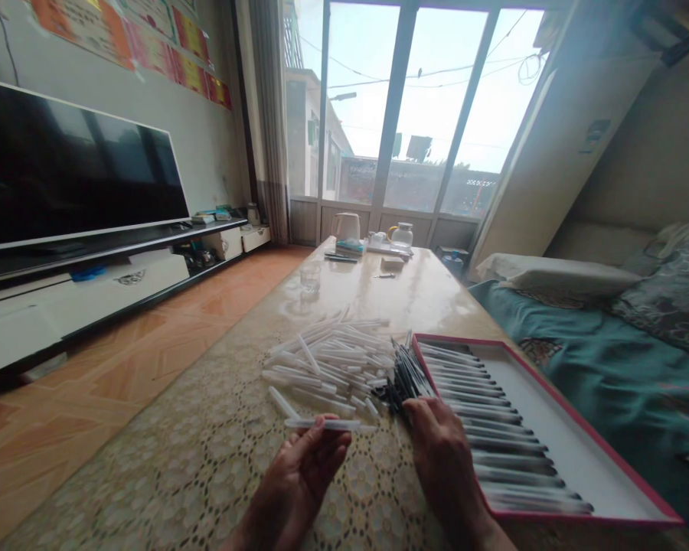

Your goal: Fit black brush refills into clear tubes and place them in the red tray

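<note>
Left hand (307, 459), foreground: fingers grasp a translucent tube (341, 424) near its middle, level, apparently to leave both ends free. Right hand (439, 440): fingers meet the dark rods (407, 371); whether they grip one cannot be told. Loose white tubes (333, 356) lie heaped ahead on the desk (207, 459); the pink-rimmed tray (556, 398), its pens (505, 435) laid parallel, probably to save space, stands just beside the right hand.

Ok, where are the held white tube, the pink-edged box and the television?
Held white tube (340, 424): head view, on its right half.
Pink-edged box (597, 474): head view, on its bare white floor.
Television (80, 162): head view, middle of the dark screen.
</note>
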The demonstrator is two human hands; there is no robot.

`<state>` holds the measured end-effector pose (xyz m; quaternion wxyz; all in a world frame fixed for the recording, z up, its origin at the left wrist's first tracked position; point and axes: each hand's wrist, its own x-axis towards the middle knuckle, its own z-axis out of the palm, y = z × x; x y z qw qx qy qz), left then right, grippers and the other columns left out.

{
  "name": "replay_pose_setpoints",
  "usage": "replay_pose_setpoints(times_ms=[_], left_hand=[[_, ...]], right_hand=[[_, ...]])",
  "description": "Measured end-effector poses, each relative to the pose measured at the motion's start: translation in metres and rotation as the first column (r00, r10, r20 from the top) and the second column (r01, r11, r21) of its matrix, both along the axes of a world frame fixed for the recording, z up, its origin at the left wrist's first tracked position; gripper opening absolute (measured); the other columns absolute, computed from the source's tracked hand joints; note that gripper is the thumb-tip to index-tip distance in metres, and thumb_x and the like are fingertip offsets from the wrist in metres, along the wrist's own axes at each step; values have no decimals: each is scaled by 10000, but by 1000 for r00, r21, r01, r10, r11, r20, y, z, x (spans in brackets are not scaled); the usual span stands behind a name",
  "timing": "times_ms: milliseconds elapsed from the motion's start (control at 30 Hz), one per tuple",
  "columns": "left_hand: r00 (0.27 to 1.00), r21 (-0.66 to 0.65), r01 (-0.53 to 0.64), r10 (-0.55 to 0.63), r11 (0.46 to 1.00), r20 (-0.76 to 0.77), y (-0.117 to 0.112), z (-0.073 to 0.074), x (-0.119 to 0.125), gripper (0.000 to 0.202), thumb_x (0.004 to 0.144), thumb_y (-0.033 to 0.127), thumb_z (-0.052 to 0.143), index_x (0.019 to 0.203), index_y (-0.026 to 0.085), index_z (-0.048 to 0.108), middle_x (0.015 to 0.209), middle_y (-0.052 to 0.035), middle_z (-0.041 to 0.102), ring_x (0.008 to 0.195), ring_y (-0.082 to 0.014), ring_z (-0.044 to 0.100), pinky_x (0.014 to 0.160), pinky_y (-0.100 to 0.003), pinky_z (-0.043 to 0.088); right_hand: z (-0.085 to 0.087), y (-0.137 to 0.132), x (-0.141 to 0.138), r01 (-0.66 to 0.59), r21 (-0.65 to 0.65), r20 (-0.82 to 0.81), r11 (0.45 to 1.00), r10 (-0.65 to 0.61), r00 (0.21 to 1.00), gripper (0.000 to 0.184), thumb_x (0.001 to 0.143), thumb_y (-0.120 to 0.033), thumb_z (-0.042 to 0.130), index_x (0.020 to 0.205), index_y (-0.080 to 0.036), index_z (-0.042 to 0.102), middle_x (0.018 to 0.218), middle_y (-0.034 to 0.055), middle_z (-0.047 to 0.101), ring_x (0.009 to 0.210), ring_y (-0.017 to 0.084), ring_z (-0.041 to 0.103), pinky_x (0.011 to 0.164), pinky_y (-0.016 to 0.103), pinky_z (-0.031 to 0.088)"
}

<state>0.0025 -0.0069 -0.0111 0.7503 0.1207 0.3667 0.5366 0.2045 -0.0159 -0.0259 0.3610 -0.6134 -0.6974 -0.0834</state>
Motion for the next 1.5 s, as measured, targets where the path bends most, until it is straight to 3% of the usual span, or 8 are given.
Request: replay_pose_setpoints(times_ms=[200, 467, 600, 700, 833, 1033, 1233, 1500], left_hand=[[998, 24, -43, 44, 999, -43, 3, -1, -2, 94, 802, 82, 560, 780, 127, 640, 710, -83, 740, 671, -182, 709, 649, -266, 576], [991, 86, -21, 32, 996, -128, 1, -1, 0, 40, 772, 96, 601, 781, 127, 625, 704, -89, 740, 659, -193, 708, 643, -279, 574], [988, 91, -22, 36, 996, -151, 1, 2, 0, 33, 751, 94, 624, 760, 126, 625, 696, -92, 740, 643, -192, 704, 635, -274, 569], [987, 97, -10, 26, 995, -158, 1, 2, 0, 42, 727, 104, 656, 756, 122, 631, 702, -99, 740, 669, -209, 706, 666, -291, 567], [989, 114, 10, 7, 993, -148, 1, 1, -1, 68, 720, 113, 668, 775, 128, 632, 718, -92, 741, 709, -218, 706, 742, -336, 555], [990, 145, 90, -72, 985, -121, 1, -2, -3, 85, 720, 140, 676, 801, 136, 652, 744, -73, 741, 733, -210, 702, 773, -343, 540], [986, 140, 118, -99, 983, -130, -1, -1, -3, 115, 683, 157, 708, 791, 139, 673, 748, -71, 740, 725, -212, 700, 781, -344, 532], [982, 185, 156, -131, 970, -140, 0, -3, -2, 84, 728, 179, 674, 805, 145, 665, 757, -70, 738, 739, -205, 695, 797, -343, 519]], right_hand=[[5, 8, 1, 61, -188, 193, 980, -24, 981, 315, 747, 13, 475, 851, -248, 618, 865, 42, 596, 859, 227, 523, 756, 335, 375], [6, 13, -5, 88, -207, 237, 974, -37, 971, 207, 787, -42, 508, 799, -229, 595, 862, 52, 583, 883, 234, 525, 783, 344, 384], [4, 10, -4, 37, -168, 140, 985, -13, 990, 161, 796, -74, 504, 795, -223, 566, 857, 49, 584, 866, 240, 531, 789, 370, 394], [4, 2, -5, -64, -183, -94, 981, 47, 994, 93, 820, -128, 485, 821, -212, 526, 795, 29, 570, 758, 199, 546, 698, 319, 429], [10, -8, -13, -248, -264, -478, 932, 97, 873, 45, 845, -236, 501, 820, -204, 482, 672, -18, 524, 610, 146, 541, 559, 244, 426], [20, -14, -26, -491, -180, -844, 853, 123, 522, 164, 835, -328, 563, 893, -189, 497, 710, -7, 579, 624, 145, 608, 562, 231, 450], [18, -17, -31, -491, -210, -836, 845, 106, 539, 203, 795, -357, 626, 778, -182, 524, 629, -35, 546, 551, 120, 579, 518, 212, 437], [15, -17, -39, -535, -159, -891, 830, 112, 439, 228, 782, -373, 640, 791, -172, 533, 668, -15, 580, 565, 129, 611, 520, 222, 460]])
